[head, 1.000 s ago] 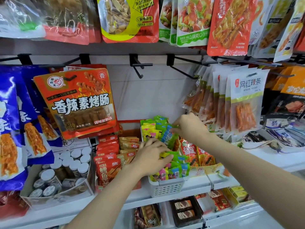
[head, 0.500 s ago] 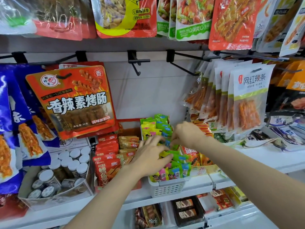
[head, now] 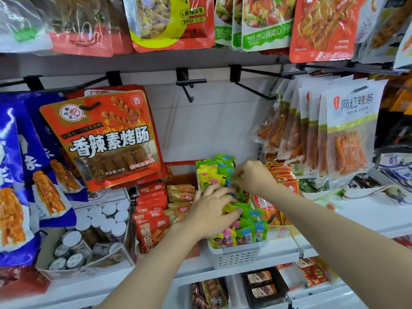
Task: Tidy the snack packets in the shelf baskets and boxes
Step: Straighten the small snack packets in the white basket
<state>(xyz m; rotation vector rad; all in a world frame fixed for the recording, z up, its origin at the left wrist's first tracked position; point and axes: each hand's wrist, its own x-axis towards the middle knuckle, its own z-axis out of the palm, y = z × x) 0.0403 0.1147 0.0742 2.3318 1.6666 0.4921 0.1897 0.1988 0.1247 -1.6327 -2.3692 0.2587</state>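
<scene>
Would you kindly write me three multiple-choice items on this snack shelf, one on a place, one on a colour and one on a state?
1. Where does the box of white-lidded jars sit, relative to the white basket?
A. left of it
B. right of it
C. on the shelf below

2. What colour is the hanging packet above the jars?
A. blue
B. orange-red
C. white

3. What is the left hand doing?
A. hanging idle
B. gripping a jar
C. resting on small packets in the basket

Answers: 1 A, the jars stand at far left; 2 B, its face is orange-red; 3 C, its fingers lie spread across them.
</scene>
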